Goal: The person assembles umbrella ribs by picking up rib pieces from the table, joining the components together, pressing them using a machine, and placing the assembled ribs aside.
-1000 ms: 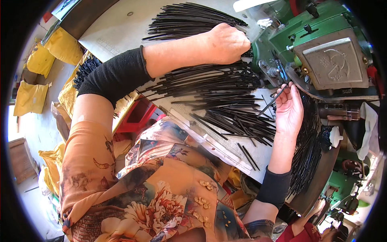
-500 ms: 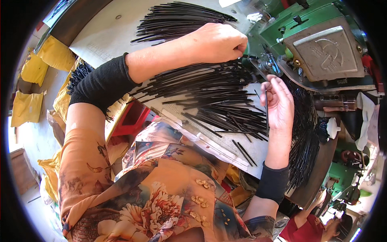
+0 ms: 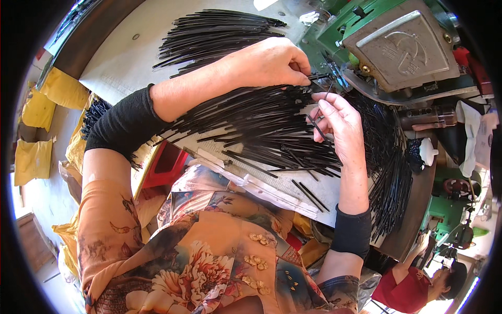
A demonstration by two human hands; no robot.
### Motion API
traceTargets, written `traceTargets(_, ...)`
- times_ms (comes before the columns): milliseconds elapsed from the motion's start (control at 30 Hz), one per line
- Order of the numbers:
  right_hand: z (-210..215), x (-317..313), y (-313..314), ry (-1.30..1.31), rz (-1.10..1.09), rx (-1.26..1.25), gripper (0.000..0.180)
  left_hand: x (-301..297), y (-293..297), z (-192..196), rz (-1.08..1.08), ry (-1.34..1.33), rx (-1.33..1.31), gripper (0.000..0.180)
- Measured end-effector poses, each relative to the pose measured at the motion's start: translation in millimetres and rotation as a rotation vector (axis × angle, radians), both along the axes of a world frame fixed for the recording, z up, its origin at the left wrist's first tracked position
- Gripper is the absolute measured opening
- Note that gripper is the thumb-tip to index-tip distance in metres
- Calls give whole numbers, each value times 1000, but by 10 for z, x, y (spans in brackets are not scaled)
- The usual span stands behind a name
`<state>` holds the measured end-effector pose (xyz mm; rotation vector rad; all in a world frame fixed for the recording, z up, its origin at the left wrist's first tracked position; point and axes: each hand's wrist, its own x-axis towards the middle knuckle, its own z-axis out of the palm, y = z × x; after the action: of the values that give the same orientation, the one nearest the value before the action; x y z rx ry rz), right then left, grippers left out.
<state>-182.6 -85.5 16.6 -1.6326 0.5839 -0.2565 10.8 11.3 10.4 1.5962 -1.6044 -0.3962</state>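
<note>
In the head view, the left hand is being held closed, knuckles up, its fingertips pinched on the ends of thin black rods at the mouth of the green machine. The rest of that fanned heap is lying just below this hand and its forearm, spread over the pale worktable. A second bundle of black rods is lying beyond the left hand, well apart from it, nearer the table's far edge.

The right hand is being held half open, palm turned up, just below and to the right of the left hand; a single black rod is being gripped between its thumb and fingers. To the right of this hand a hanging mass of black rods is draped over the table's edge. Above both hands, the machine's grey metal cover plate is being shown tilted.

To the left of the left forearm, yellow sacks are lying on the floor, their contents hidden. Another person in a red shirt is being seen low at the right, well apart from both hands.
</note>
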Motion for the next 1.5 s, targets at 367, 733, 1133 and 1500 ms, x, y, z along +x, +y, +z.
traceTargets(367,-13,-2,-31,-8,-42,0,28,-63,-10,47,46,-22,38,27)
traceTargets(733,3,13,-54,19,-38,8,27,-113,24,38,76,-176,-86,26)
traceTargets(1133,-13,20,-59,8,-51,107,29,0,-43,76,-71,468,273,24)
traceTargets(1500,80,20,95,82,277,206,25,-105,33,110,-109,495,296,24)
